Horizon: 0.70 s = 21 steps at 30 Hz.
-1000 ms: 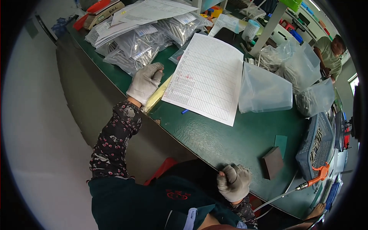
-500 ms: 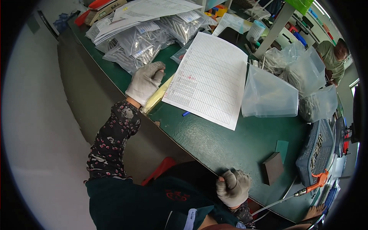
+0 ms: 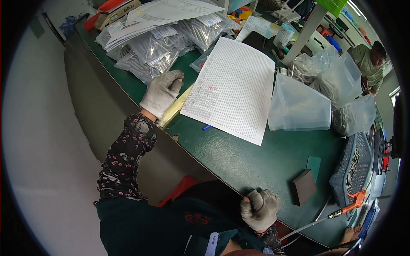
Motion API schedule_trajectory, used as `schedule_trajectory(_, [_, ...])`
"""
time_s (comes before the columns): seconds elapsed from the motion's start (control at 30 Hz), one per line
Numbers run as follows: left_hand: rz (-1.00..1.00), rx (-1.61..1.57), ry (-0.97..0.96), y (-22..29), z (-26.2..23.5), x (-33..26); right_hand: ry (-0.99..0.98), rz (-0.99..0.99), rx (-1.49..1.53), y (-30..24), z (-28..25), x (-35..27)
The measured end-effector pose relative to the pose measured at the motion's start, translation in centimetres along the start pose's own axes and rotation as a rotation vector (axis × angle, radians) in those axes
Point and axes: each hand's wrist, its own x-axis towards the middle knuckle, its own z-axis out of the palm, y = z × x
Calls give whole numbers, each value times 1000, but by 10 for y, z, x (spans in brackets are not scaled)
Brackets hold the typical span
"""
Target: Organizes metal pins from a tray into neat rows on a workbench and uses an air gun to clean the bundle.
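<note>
— What sort of place is this?
— A workshop. A long green workbench (image 3: pixel 256 158) carries clear bags of parts (image 3: pixel 158 51) at its far left corner, a ruled paper form (image 3: pixel 235 89), and an air tool with an orange handle (image 3: pixel 352 202) near its right edge.

A single head-worn fisheye camera looked steeply down from above the person's chest onto the green worktable (image 3: pixel 256 158). It faced forward and slightly right, so the table's near edge ran diagonally from upper left to lower right and bent toward the dark circular rim. The view sat close: the person's own torso filled the lower middle, the left hand (image 3: pixel 161 91) reached up to mid-frame, and the right hand (image 3: pixel 259 208) lay near the bottom edge. At the far upper right the wide lens took in another person (image 3: pixel 370 59), small and distant. No second view shared the scene.
</note>
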Motion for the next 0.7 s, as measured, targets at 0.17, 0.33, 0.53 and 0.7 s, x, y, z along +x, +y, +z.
schedule_trajectory(0.17, [11,-15,8,-3,1,-1,15,-1,-26,-2,0,0])
schedule_trajectory(0.33, [12,-33,17,-5,2,-1,-8,5,-7,-1,-1,0])
schedule_trajectory(0.53, [-2,-23,1,-4,2,-1,-3,2,-7,-1,-1,0])
schedule_trajectory(0.7, [7,-26,6,-7,3,-1,-16,2,-22,-1,-1,-1])
